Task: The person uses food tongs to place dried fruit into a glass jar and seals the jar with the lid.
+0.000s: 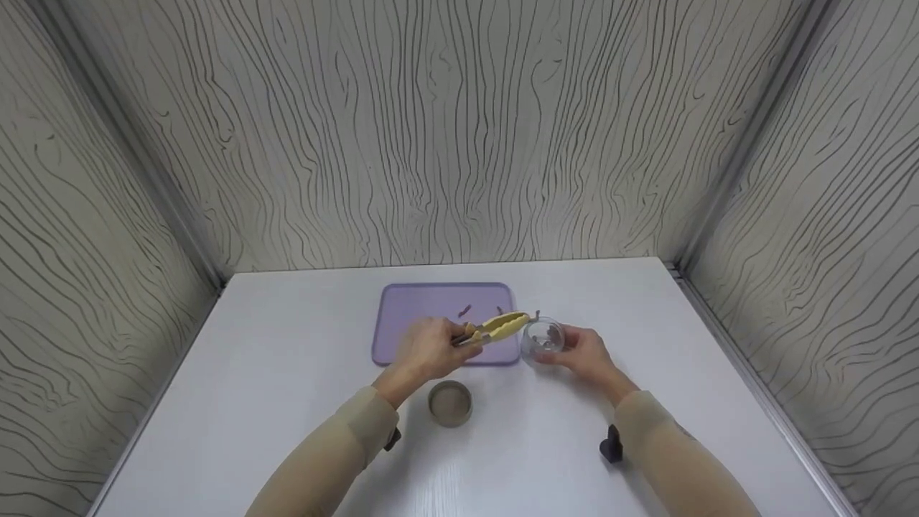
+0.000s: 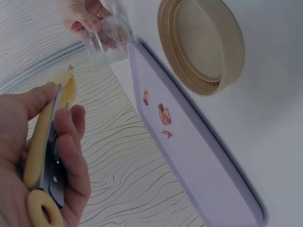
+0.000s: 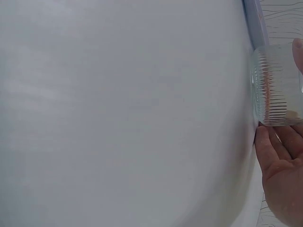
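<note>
My left hand (image 1: 429,350) grips yellow-tipped tongs (image 2: 40,137), their head reaching right over the tray's edge. A small reddish-brown dried piece (image 1: 537,314) is pinched at the tong tips, close by the mouth of a clear glass jar (image 1: 543,336). Fingers and thumb of my right hand (image 1: 590,355) hold that jar around its side, just right of the purple tray (image 1: 406,301). Ribbed glass shows in the right wrist view, with a few bits inside the jar. Several shrivelled reddish pieces (image 2: 164,115) lie on the tray.
A round tan lid (image 1: 450,403), hollow side up, rests on the white table (image 1: 273,373) in front of the tray, near my left wrist. Wood-grain patterned panels (image 1: 445,143) enclose the table at the back and both sides.
</note>
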`<state>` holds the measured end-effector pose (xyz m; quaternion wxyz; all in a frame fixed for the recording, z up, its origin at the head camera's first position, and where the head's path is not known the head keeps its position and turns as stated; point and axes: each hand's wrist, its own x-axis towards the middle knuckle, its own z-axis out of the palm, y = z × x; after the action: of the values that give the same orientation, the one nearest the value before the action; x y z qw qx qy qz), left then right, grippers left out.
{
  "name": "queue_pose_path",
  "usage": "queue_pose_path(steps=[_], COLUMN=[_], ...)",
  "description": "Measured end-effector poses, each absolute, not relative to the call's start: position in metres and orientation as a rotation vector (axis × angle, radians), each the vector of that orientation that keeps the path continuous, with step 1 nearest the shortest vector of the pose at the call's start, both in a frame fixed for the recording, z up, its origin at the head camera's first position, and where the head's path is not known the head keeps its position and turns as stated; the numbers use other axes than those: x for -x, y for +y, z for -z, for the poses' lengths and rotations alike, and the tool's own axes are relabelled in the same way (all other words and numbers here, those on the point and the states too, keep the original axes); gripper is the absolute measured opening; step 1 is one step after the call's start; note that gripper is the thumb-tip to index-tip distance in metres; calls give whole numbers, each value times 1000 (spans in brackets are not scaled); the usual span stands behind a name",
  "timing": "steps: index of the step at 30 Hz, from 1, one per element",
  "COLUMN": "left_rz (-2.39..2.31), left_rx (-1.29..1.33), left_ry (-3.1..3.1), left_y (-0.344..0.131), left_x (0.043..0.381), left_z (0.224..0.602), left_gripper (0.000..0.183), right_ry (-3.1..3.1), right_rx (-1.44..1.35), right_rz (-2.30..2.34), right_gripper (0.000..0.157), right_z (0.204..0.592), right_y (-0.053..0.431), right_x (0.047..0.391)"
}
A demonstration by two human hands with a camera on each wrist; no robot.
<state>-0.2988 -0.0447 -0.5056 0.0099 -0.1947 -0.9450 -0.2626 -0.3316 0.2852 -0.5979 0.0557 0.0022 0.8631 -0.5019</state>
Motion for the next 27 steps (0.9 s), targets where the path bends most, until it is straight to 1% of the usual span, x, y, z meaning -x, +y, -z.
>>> queue_pose_path(steps=[8, 14, 23, 27], left_rz=[766, 780, 795, 805], left_rx=[611, 596, 584, 546], left_ry=[-2953, -2965, -2975, -2986], left_y=[-25, -17, -13, -11], left_x=[301, 303, 302, 302], left_z=[511, 513, 515, 516], left_gripper=[30, 30, 35, 46], right_ry=[2607, 2616, 2616, 2612], right_rx=[-13, 37, 34, 34], right_rz=[1531, 1565, 1571, 1579], right_gripper=[82, 77, 74, 76], right_z=[600, 600, 599, 599], right_y=[285, 287, 286, 286], right_x=[332, 332, 331, 330])
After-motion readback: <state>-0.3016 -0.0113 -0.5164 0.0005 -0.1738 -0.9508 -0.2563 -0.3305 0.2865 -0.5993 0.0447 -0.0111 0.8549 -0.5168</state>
